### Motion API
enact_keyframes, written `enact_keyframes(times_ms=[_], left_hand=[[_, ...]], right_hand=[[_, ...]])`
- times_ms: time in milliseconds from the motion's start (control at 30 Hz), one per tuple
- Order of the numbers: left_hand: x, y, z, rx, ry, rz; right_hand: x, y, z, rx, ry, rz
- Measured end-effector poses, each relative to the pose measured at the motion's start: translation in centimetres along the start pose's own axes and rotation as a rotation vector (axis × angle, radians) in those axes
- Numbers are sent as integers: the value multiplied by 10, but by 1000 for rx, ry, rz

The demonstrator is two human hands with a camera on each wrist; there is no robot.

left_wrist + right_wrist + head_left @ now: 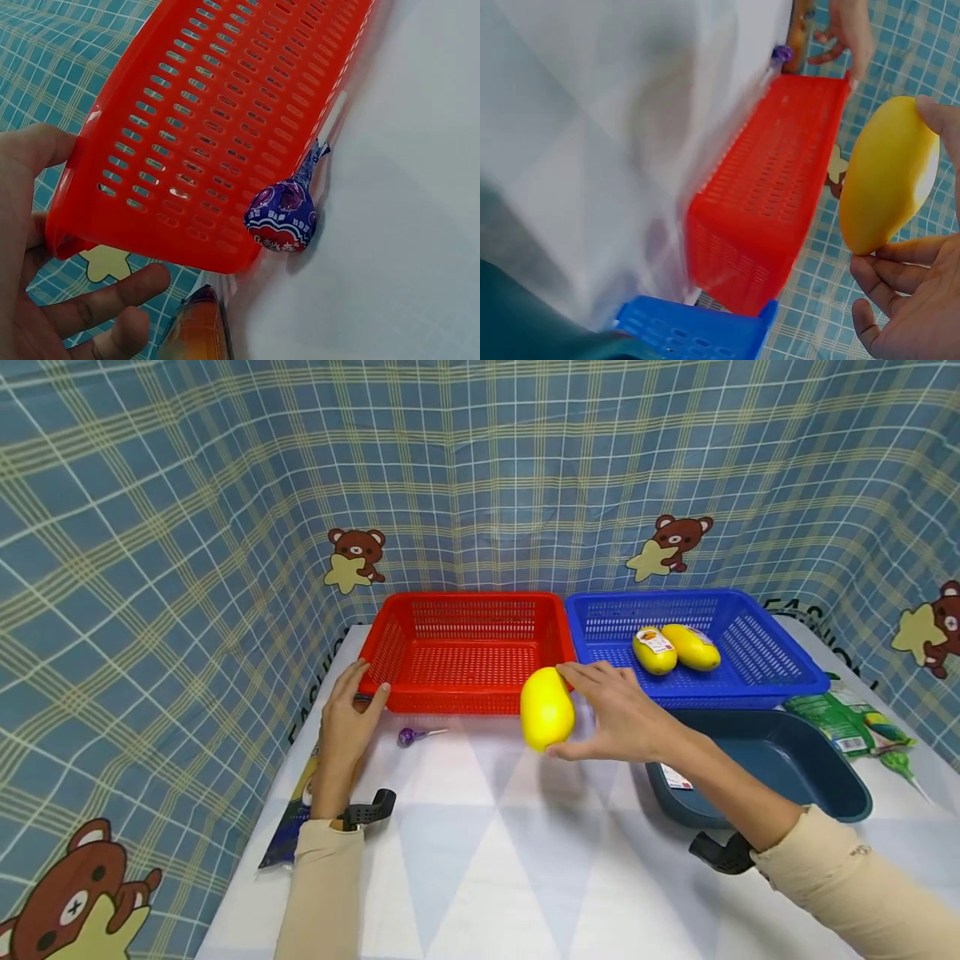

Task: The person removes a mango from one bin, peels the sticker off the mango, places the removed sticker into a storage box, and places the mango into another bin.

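Note:
A smooth yellow mango [547, 709] is held up between the thumb and fingers of my right hand [618, 714], in front of the red basket's right front corner. In the right wrist view the mango [889, 176] spans thumb to fingertips. My left hand [348, 718] grips the left front corner of the red plastic basket [472, 702]; in the left wrist view its thumb lies at the rim and a finger passes behind it. A purple-wrapped lollipop [407, 737] lies on the table beside the basket's front wall.
Two yellow mangoes [693, 648] with labels lie in the blue basket [780, 685], right of the red one. A dark teal tub [855, 793] stands under my right forearm. A green packet [843, 718] lies at the right; a dark blue packet [285, 835] lies partly under my left arm.

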State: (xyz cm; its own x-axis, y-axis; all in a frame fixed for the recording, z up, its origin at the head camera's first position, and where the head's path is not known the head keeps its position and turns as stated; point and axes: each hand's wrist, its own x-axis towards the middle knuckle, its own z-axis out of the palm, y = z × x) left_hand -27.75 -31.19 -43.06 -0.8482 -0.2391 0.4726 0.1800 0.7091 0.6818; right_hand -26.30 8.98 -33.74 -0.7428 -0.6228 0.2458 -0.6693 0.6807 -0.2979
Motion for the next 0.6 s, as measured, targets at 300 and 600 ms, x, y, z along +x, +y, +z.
enact_keyframes(times_ms=[300, 600], left_hand=[[-1, 0, -1, 2, 3, -21], [-2, 1, 1, 7, 3, -35]], right_hand=[[40, 0, -12, -17, 40, -30], [77, -1, -12, 1, 29, -3]])
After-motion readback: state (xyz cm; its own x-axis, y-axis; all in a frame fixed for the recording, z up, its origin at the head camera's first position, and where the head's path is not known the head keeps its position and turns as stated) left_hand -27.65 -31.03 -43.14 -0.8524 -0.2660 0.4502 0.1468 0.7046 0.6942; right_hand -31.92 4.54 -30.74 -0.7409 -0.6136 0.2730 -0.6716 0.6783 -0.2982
